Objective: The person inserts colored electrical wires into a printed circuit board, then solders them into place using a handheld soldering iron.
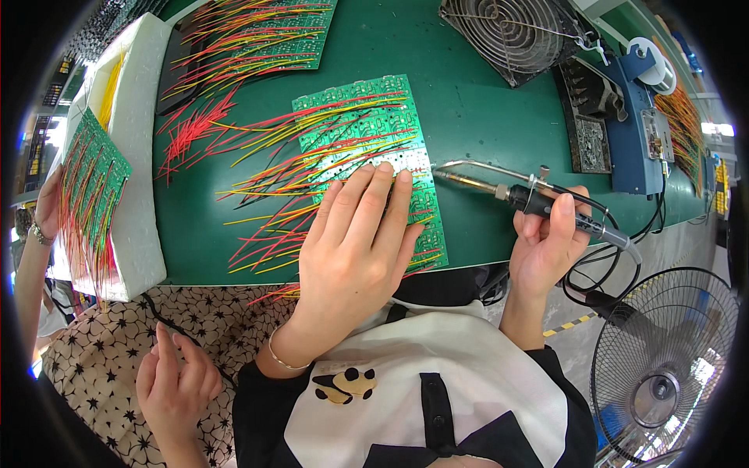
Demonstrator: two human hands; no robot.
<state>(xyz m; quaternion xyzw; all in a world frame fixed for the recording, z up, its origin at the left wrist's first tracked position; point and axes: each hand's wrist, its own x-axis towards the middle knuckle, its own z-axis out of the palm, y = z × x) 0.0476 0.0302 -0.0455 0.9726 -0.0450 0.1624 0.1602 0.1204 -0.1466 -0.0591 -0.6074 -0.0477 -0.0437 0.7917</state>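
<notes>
Your left hand (355,226) lies flat on the green rectangular circuit board (392,154), any lettering too small to read, atop the green table (476,117); your right hand (550,242) grips a black-handled metal soldering iron (529,201). Beyond stands a black wire-grilled fan (507,27).

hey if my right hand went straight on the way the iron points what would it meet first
Probably the right edge of the green circuit board, which sits by the tip of the soldering iron your right hand holds. Height is hard to judge, so the tip might pass above it.
</notes>
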